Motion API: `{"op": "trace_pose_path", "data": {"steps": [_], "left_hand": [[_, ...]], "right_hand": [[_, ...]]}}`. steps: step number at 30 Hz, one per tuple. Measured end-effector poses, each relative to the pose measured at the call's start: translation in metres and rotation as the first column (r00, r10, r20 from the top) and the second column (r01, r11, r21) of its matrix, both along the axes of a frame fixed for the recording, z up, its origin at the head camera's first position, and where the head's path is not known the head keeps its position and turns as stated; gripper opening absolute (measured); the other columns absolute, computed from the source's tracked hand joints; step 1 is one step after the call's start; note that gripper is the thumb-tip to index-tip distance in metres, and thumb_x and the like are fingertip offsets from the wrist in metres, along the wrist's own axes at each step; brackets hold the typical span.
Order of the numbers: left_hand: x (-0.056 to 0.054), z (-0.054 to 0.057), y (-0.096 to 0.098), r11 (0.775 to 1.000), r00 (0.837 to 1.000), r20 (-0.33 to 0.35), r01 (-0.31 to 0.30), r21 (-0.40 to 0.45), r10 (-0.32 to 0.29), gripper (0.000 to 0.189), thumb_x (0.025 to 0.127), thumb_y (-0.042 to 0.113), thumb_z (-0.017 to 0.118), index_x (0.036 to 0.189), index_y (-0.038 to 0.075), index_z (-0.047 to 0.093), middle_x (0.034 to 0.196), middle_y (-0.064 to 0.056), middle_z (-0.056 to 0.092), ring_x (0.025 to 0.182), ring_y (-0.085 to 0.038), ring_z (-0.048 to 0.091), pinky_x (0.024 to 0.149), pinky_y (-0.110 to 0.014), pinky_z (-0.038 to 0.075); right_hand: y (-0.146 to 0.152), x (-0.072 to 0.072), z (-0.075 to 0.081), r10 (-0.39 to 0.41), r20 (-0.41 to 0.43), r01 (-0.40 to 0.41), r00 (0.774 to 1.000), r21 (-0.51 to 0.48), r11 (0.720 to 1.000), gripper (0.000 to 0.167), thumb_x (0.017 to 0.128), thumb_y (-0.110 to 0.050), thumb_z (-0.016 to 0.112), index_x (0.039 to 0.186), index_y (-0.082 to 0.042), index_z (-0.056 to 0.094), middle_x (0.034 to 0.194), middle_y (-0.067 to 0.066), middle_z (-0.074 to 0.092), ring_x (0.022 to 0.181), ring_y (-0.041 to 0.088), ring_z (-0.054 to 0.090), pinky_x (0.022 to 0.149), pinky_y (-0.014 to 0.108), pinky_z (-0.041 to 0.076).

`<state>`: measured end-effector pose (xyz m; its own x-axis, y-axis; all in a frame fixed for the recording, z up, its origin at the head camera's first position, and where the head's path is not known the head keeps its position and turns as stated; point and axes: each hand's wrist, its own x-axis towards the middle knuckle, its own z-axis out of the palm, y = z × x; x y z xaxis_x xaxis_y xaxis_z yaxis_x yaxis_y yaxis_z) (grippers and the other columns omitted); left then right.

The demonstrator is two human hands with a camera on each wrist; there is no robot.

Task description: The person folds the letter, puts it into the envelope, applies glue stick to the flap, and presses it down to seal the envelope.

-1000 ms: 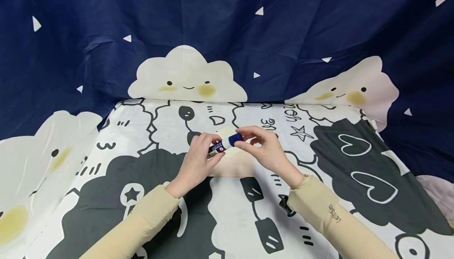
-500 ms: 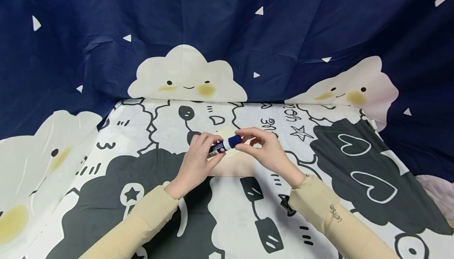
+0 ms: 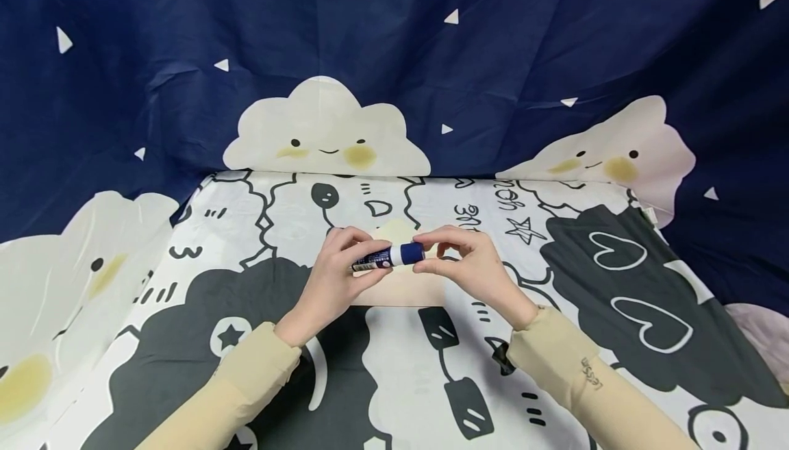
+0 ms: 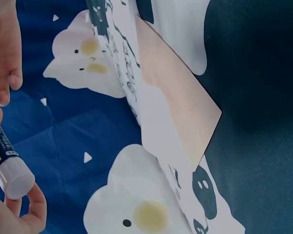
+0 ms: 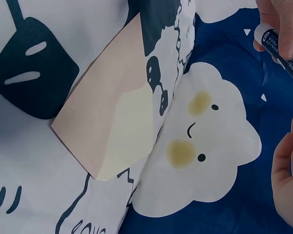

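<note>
A glue stick (image 3: 394, 255) with a dark blue label, white band and blue cap is held almost level between both hands, above the table. My left hand (image 3: 335, 275) grips its labelled body between thumb and fingers; the white base (image 4: 17, 178) sticks out past them in the left wrist view. At the other end, the thumb and index finger of my right hand (image 3: 471, 265) pinch the cap from below and above. Beneath the hands lies a paper sheet (image 3: 401, 292), beige with a pale yellow part, partly hidden by them in the head view.
A white cloth with black and grey cartoon prints (image 3: 394, 368) covers the table. Behind it hangs a dark blue curtain (image 3: 394, 39) with white triangles and smiling clouds, reaching down to the table's back edge.
The glue stick has turned from a slant to nearly level. My left hand has shifted slightly left, and my right hand slightly down, with both hands staying at the stick's ends.
</note>
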<state>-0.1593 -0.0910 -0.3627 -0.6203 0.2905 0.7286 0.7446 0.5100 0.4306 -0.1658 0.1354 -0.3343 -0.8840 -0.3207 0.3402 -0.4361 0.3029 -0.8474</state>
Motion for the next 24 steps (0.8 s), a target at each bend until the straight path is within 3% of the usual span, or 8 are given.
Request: {"op": "trace_pose_path", "data": {"steps": [4,16,24], "left_hand": [[-0.0002,-0.0004,-0.0002,0.999,0.999,-0.033,0.027,0.026,-0.026,0.034,0.07,0.006,0.084,0.102,0.01,0.075,0.091,-0.006,0.059,0.086,-0.02,0.05,0.072,-0.029,0.043],[0.0013,0.0027,0.0017,0.994,0.993,-0.076,0.093,0.053,-0.089,0.036,0.067,0.0,0.084,0.102,0.007,0.075,0.09,-0.007,0.056,0.082,-0.018,0.048,0.067,-0.027,0.043],[0.003,0.0042,0.0061,0.996,0.994,-0.087,0.072,0.061,-0.067,0.035,0.068,0.0,0.084,0.101,0.007,0.075,0.088,-0.007,0.055,0.082,-0.018,0.047,0.068,-0.026,0.042]], "right_hand": [[0.0004,0.001,0.0012,0.011,-0.008,-0.011,1.0,-0.019,1.0,0.037,0.07,-0.008,0.084,0.105,-0.004,0.073,0.09,-0.021,0.069,0.083,0.006,0.061,0.074,0.028,0.05],[-0.0042,0.0009,-0.0004,0.035,0.003,-0.034,0.999,-0.056,0.998,0.037,0.069,-0.008,0.084,0.104,0.001,0.073,0.088,-0.019,0.069,0.079,0.01,0.059,0.073,0.025,0.048],[-0.0048,0.0009,-0.0022,0.027,0.025,-0.025,0.999,-0.074,0.997,0.038,0.07,-0.008,0.083,0.106,0.001,0.072,0.09,-0.02,0.07,0.08,0.018,0.06,0.074,0.022,0.048]]}}
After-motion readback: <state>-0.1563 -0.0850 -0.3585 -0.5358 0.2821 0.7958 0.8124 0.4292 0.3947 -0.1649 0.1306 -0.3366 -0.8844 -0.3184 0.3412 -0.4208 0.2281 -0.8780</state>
